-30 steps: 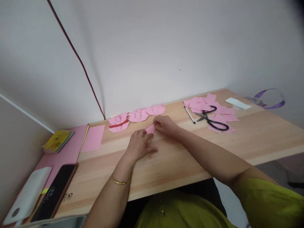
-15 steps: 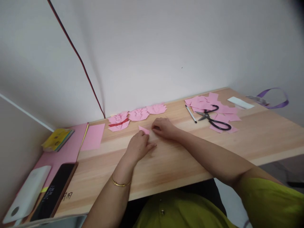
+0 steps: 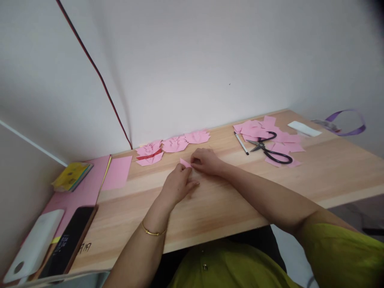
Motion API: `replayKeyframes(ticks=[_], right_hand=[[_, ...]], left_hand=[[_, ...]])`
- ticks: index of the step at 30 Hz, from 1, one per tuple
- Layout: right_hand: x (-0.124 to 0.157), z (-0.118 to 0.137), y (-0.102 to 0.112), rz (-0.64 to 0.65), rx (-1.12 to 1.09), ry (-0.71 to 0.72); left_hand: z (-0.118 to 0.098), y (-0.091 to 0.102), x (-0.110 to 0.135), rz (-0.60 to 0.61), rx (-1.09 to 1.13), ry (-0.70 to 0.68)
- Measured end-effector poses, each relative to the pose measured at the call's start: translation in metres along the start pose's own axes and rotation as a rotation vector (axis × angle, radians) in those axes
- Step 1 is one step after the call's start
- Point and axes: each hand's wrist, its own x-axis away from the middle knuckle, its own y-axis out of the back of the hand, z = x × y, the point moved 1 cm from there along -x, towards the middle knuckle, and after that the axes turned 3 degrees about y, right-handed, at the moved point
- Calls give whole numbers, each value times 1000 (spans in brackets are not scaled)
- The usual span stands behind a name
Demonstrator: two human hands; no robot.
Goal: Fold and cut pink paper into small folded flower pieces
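A: From the head view, how does the small pink paper (image 3: 185, 162) look?

B: Only a slim part of it shows, pale pink and plain, with a sharp corner at its upper left; fingers hide the rest. It lies around the middle of the wooden surface (image 3: 210, 212), between the two hands, closer to the row of pink cut-outs (image 3: 175, 144) than to the near edge.

A: And the grip on each side?

B: The left hand (image 3: 177, 182) bends its fingers over the paper, thumb set apart; whether it pinches or just presses, one cannot tell. The right hand (image 3: 207, 161) is curled, fingertips at the paper's right end; whether they close on it is hidden too.

A: What about edges and room?

B: The near edge slants up to the right beneath the forearms, with a broad stretch of bare wood before it. The wall (image 3: 192, 60) bounds the far side, right behind the cut-outs. Rightward, bare wood runs to the pen (image 3: 241, 143) and the scissors (image 3: 261, 147), which lie on pink scraps, blades parted and pointing left. Leftward, another bare strip reaches the pink sheet (image 3: 116, 172).
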Motion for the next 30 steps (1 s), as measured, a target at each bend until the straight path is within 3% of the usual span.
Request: replayKeyframes(ticks=[30], right_hand=[[-1, 8, 6, 67, 42, -34]], left_hand=[[-7, 21, 11, 145, -154, -49]])
